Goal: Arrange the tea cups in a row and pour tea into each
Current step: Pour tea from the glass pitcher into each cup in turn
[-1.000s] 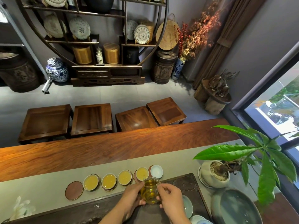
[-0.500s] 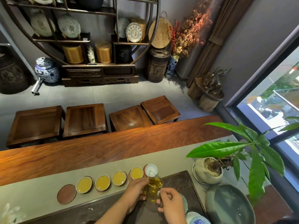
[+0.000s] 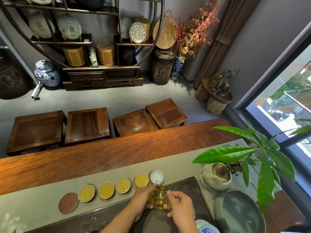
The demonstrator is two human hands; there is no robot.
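Observation:
Several small cups stand in a row on round coasters on the grey runner [image 3: 42,199]. The left ones, such as the cup [image 3: 87,193] and the cup [image 3: 141,180], hold yellow tea. The rightmost white cup [image 3: 156,176] looks empty of tea. A glass pitcher [image 3: 159,196] of yellow tea is tilted, its spout right at that white cup's near rim. My left hand [image 3: 142,198] cradles the pitcher's left side. My right hand [image 3: 180,207] grips its handle side. A bare brown coaster [image 3: 68,202] lies at the row's left end.
A dark carved tea tray [image 3: 186,189] lies under my hands. A potted plant [image 3: 217,175] with long green leaves stands right of it, and a large grey-blue bowl [image 3: 239,214] sits at the right front. Blue-and-white dishes [image 3: 207,228] lie by my right wrist.
The pitcher has moved up and to the right from the fourth cup to the rightmost white cup and tilted over it. Both hands followed it.

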